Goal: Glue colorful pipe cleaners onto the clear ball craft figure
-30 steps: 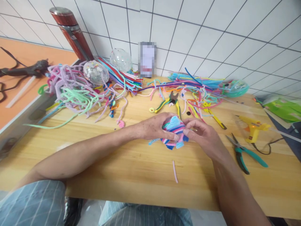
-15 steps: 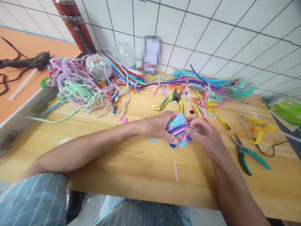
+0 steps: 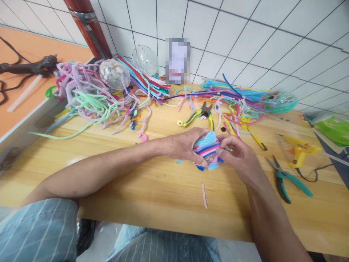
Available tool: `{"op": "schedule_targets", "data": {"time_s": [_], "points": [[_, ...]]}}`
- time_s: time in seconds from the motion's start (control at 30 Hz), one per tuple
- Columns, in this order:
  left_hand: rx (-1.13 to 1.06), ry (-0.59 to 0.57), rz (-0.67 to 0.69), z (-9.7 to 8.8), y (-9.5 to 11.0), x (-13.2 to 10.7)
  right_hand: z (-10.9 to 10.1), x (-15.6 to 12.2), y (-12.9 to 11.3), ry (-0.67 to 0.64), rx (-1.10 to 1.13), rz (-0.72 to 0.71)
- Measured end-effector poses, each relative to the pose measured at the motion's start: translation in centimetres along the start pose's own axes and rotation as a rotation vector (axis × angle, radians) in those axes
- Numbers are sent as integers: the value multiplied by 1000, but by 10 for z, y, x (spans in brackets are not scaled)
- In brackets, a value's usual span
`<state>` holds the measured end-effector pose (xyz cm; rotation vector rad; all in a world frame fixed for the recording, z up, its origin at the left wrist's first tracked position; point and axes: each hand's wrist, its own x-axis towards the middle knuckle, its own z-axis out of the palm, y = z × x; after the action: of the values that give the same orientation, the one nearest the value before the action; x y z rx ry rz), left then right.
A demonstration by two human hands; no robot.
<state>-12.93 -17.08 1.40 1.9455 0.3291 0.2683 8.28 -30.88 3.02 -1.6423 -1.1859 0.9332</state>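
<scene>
A rounded pipe-cleaner craft (image 3: 206, 150), striped in pink, blue, white and green with light-blue tabs, is between my hands above the wooden table. My left hand (image 3: 183, 146) is wrapped round its left side, thumb along the lower front. My right hand (image 3: 235, 150) pinches at the craft's right edge with thumb and fingers; a small bit shows by the fingertips, too small to name. Nearer to me lies a short pink pipe-cleaner piece (image 3: 204, 195). Yellow-and-green pliers (image 3: 205, 113) rest just beyond my hands.
Teal-handled pliers (image 3: 286, 179) and a yellow glue gun (image 3: 299, 150) with a cord lie at right. A yellow cutter (image 3: 256, 137) is behind my right hand. Tangled pipe cleaners (image 3: 87, 96), clear balls (image 3: 115, 74) and a phone (image 3: 177, 61) line the back, near a red cylinder (image 3: 88, 29).
The hands keep the same hold on the craft, with hardly any finger motion visible. The whole view has shifted slightly.
</scene>
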Motion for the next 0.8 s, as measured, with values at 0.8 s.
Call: {"op": "schedule_targets", "data": {"time_s": [0.8], "points": [[-239, -13, -31, 0, 16, 3, 2, 0, 0, 13, 6, -30]]}}
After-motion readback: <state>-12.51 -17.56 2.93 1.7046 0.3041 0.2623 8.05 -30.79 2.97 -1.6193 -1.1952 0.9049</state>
